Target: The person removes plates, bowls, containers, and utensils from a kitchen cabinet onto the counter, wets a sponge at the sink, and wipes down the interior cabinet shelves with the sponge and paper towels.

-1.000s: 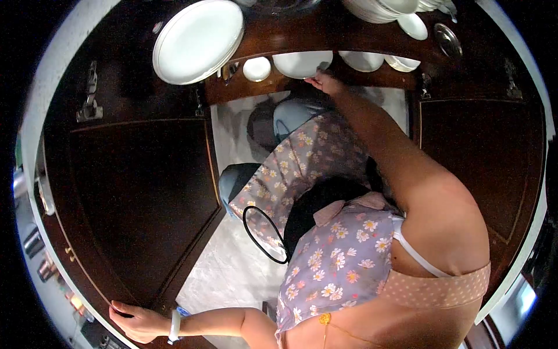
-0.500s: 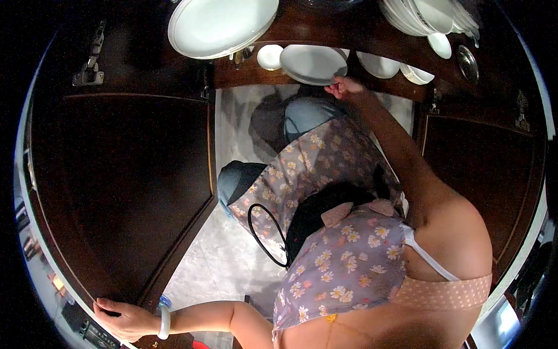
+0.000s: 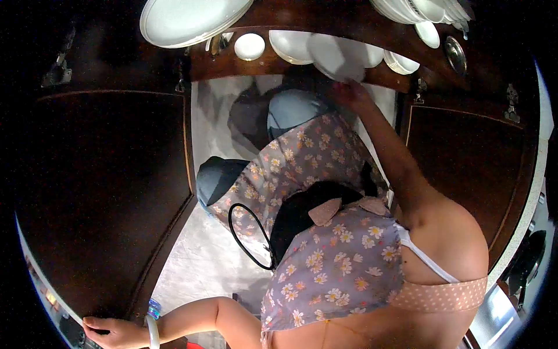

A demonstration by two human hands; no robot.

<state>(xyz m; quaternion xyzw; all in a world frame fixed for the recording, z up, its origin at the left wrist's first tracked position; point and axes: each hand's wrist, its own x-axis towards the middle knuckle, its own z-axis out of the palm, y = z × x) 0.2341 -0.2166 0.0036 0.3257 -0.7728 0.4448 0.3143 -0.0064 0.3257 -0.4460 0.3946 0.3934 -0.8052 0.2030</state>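
Observation:
At the front of the cabinet's lower shelf, my right hand [image 3: 347, 90] is closed on the near edge of a shaded white plate [image 3: 335, 58]. The plate is tilted and overlaps a white dish [image 3: 290, 46] behind it on the left. My left hand [image 3: 113, 333] rests at the outer edge of the open left cabinet door [image 3: 110, 192], near the lower left corner; its fingers wrap over that edge. A small white dish [image 3: 250, 46] lies left of the plate.
A stack of large oval plates [image 3: 192, 23] stands on the upper shelf at the left. Stacked bowls [image 3: 401, 10], a white spoon [image 3: 428, 35] and a metal lid [image 3: 455, 55] are at the upper right. The right door [image 3: 465, 168] hangs open beside my arm.
My right hand has drawn a plate up from the lower shelf and moved it to the right, off the dish beneath. My left hand stays on the door edge while the view has shifted.

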